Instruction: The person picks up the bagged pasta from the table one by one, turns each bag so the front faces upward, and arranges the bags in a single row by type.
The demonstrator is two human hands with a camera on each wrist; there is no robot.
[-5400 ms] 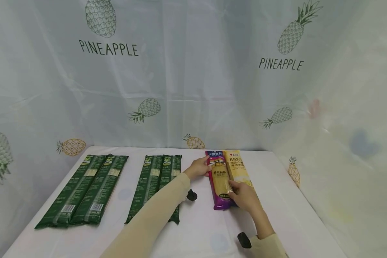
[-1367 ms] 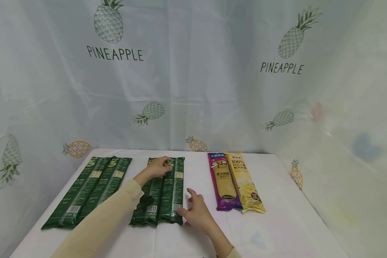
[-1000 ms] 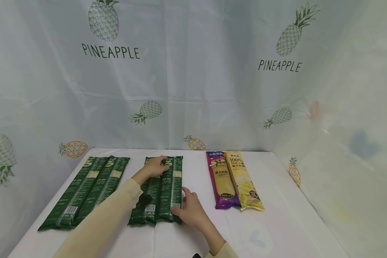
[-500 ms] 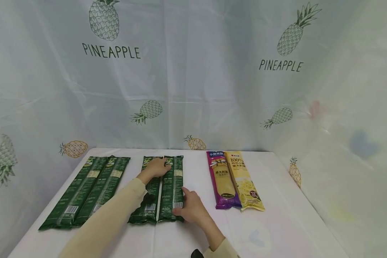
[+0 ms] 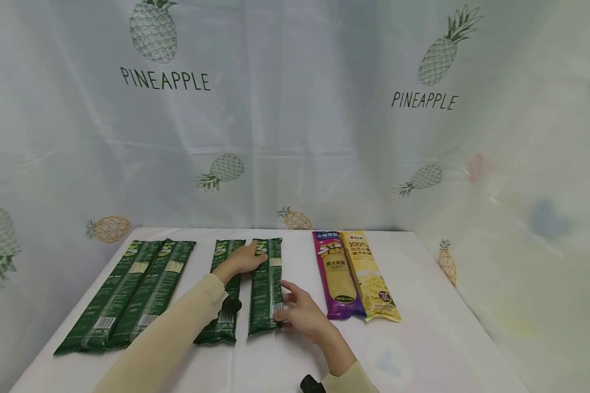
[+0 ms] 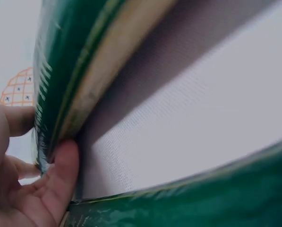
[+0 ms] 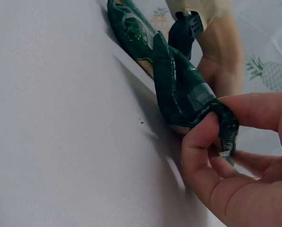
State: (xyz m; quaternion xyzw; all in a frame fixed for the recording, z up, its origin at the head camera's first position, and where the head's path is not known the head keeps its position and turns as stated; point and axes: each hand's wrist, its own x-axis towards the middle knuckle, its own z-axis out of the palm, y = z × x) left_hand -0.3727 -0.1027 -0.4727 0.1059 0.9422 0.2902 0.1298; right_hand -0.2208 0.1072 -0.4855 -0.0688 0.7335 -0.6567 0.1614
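Note:
A long green spaghetti packet [image 5: 265, 295] lies lengthwise in the middle of the table in the head view. My left hand [image 5: 244, 258] pinches its far end. At the near right corner my right hand [image 5: 306, 317] grips the packet between thumb and fingers. The right wrist view shows the green wrapper [image 7: 185, 90] creased in that grip, tilted with its near end over the cloth. To its left, a gap away, lies a second green packet [image 5: 224, 321], partly hidden under my left forearm. In the left wrist view my thumb [image 6: 66, 161] presses against the packet's side.
Two more green packets, one outer [image 5: 110, 300] and one inner [image 5: 152, 295], lie side by side at the left. On the right a purple spaghetti packet [image 5: 340, 281] touches a yellow one [image 5: 372, 281]. A white cloth covers the table [image 5: 423, 338]; a pineapple-print curtain [image 5: 324, 136] hangs behind.
Both hands have moved from the purple packet to the green one. That packet has shifted right, away from its neighbour, opening a gap. The purple and yellow packets stay put lately.

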